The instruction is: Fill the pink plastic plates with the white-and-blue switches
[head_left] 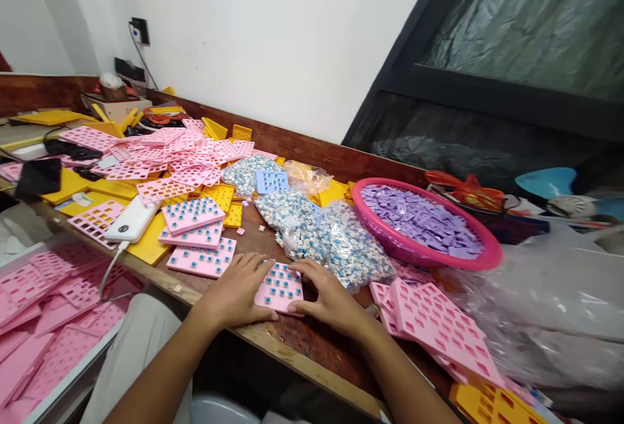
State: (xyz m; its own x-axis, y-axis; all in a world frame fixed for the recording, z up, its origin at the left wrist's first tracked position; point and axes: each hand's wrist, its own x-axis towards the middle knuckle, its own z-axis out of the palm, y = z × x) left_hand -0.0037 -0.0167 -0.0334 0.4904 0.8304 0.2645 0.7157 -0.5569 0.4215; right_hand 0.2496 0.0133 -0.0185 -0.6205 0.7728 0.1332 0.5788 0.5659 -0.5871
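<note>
A pink plate (279, 289) studded with small blue-centred switches lies near the table's front edge. My left hand (238, 291) grips its left side, fingers over the top edge and thumb at the lower corner. On the right side my right hand (324, 295) holds the same plate between fingers and thumb. Just left of my left hand, similar filled pink plates (192, 214) are stacked. Clear bags of blue and white switches (348, 242) lie behind my hands, with a light blue plate (272, 181) among them.
A magenta basket (492, 251) of purple pieces stands at the right. Pink perforated plates (441, 323) lie below it. A white power bank (134, 219) with a cable sits at the left. More pink plates (53, 339) fill a box at the lower left.
</note>
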